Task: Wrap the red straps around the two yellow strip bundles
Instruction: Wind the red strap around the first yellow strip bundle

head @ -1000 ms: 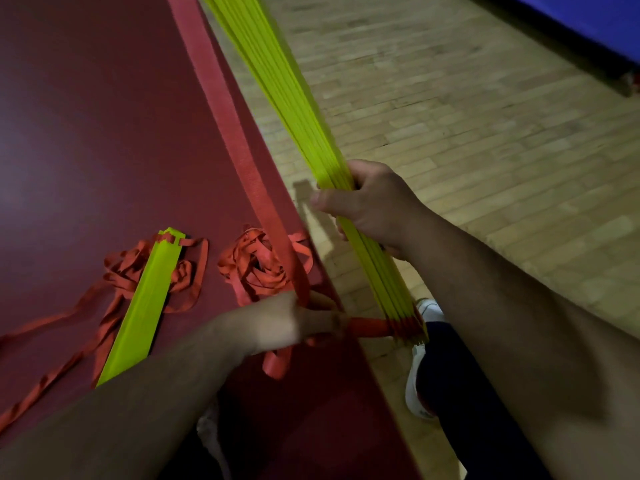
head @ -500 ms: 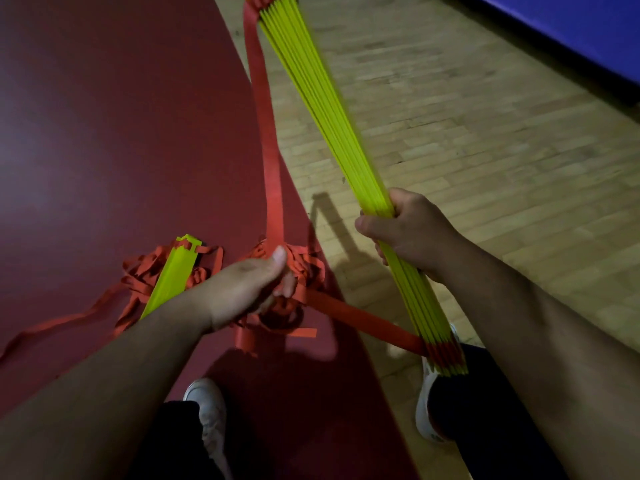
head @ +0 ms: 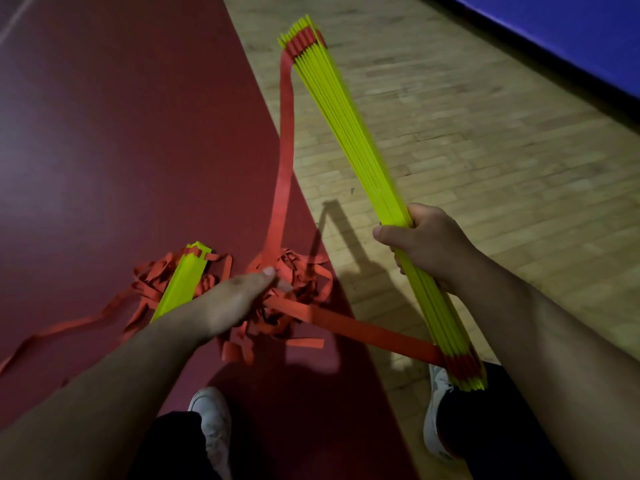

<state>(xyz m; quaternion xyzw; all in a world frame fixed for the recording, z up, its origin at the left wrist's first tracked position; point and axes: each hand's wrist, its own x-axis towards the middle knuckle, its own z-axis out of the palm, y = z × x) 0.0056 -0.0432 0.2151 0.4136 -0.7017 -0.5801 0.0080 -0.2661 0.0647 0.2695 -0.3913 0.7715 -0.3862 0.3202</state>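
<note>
Red flooring point(head: 121, 150) at nine o'clock; right hand point(head: 426, 244) grips the yellow strip bundle point(head: 356, 143), left hand point(head: 228, 303) pinches its red strap point(head: 363, 332).

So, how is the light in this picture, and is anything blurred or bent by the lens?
Head view: dim overall, with a pale sheen on the red mat; the yellow bundle in the right hand throws a dark shadow on the wooden floor; the left hand holding the red strap is slightly soft; the wide lens enlarges things near the edges.
</note>
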